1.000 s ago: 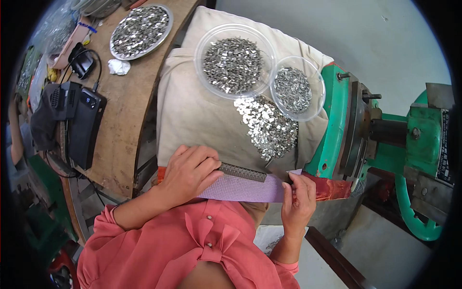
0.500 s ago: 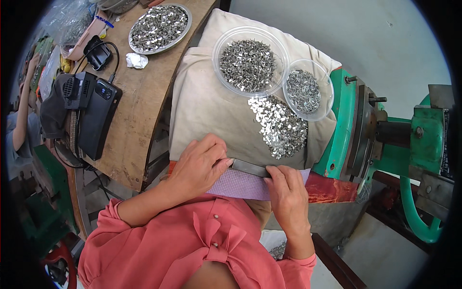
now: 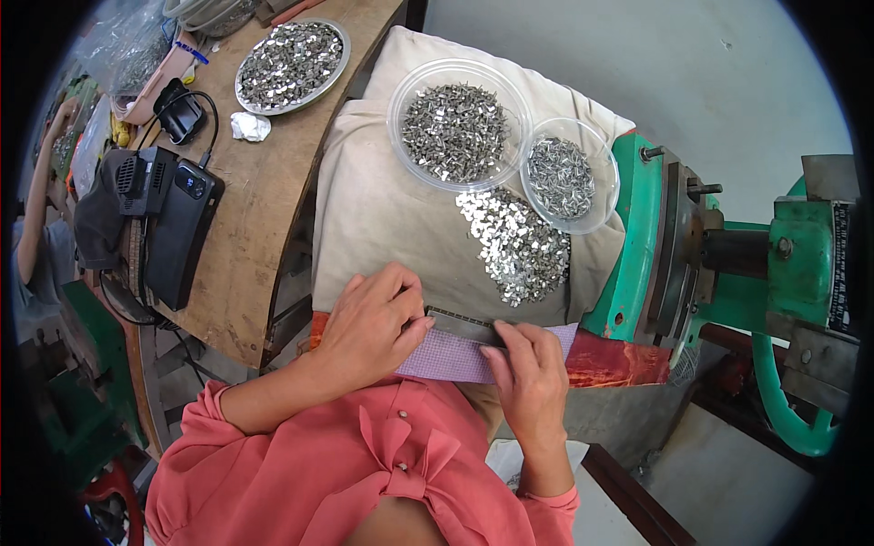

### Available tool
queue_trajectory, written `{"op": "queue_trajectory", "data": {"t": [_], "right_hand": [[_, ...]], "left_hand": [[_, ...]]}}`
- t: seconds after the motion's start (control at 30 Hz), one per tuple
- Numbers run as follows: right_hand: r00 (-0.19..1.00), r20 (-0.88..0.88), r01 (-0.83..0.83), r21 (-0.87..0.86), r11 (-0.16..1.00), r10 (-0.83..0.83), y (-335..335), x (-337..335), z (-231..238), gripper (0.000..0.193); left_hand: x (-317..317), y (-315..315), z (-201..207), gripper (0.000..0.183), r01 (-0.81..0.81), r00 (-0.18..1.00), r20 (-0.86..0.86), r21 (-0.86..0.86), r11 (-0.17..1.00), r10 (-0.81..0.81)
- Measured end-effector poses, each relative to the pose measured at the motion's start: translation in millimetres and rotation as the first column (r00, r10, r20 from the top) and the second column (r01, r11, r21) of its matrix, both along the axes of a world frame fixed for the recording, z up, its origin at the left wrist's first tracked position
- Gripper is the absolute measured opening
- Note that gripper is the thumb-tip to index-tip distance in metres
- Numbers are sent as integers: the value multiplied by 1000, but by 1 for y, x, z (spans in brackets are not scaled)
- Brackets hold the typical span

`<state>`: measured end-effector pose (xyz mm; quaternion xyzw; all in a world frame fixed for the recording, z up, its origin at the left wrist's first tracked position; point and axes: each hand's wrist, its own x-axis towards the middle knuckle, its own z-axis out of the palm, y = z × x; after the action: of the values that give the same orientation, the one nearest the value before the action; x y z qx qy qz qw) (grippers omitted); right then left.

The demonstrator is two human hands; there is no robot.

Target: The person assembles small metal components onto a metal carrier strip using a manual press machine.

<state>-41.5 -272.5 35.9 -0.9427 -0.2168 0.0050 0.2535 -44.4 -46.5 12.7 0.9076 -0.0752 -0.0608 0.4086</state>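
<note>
Between my hands is a narrow dark metal bar (image 3: 462, 326), with a row of small marks or slots along its far edge. My left hand (image 3: 375, 323) pinches the bar's left end between thumb and curled fingers. At the other end, the thumb and forefinger of my right hand (image 3: 531, 373) grip it. Under the bar lies a purple woven cloth (image 3: 446, 358) at my lap. Just beyond, a pile of small shiny metal pieces (image 3: 519, 250) rests on a beige cloth (image 3: 364, 218).
A large clear tub (image 3: 395, 146) and a smaller one (image 3: 613, 187), both holding small metal parts, stand behind the pile. Green machinery (image 3: 628, 232) flanks the right. On the wooden table (image 3: 250, 214) sit a metal dish (image 3: 340, 73), a black power bank (image 3: 185, 241) and crumpled white paper (image 3: 250, 126).
The bar has tipped, so its marked far edge now shows. My right thumb has come toward the near side of the bar. The whole view has shifted slightly.
</note>
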Motion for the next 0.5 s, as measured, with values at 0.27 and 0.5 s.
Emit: {"op": "queue_trajectory", "data": {"t": [0.27,0.5], "right_hand": [[951,28,305,109,946,-309,-8,-20,-26,33],[970,82,204,250,947,-231,-20,-18,-32,28]], "left_hand": [[2,-1,5,19,-35,995,-95,-36,999,32],[5,13,6,26,157,987,-28,-17,987,-158]]}}
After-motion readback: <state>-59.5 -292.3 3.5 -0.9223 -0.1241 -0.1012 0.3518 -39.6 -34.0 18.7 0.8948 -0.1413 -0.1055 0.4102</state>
